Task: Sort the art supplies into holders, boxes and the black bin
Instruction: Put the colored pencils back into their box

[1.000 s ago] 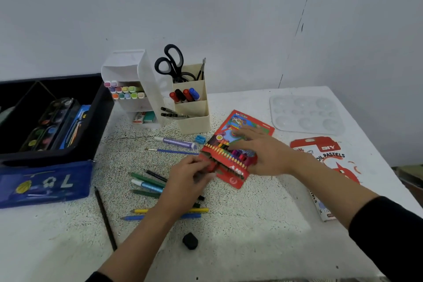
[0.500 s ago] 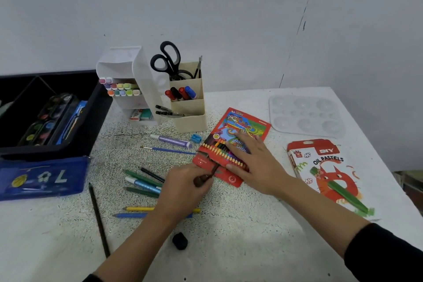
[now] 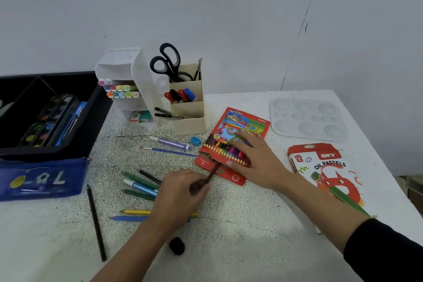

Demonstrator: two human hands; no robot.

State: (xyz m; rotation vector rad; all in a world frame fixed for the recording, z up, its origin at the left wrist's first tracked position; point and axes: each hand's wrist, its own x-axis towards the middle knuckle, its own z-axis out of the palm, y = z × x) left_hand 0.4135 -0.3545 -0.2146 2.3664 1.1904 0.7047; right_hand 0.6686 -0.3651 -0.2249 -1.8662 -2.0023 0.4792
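Left hand (image 3: pixel 180 192) pinches a brown pencil (image 3: pixel 212 171), right hand (image 3: pixel 254 160) lies flat on the pencil box (image 3: pixel 240 121); the tip could snag its flap.

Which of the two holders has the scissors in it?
The beige holder, right of the white holder; the scissors stand in its top compartment.

Loose pens (image 3: pixel 140 184) crowd left; holder (image 3: pixel 187 107) blocks behind.
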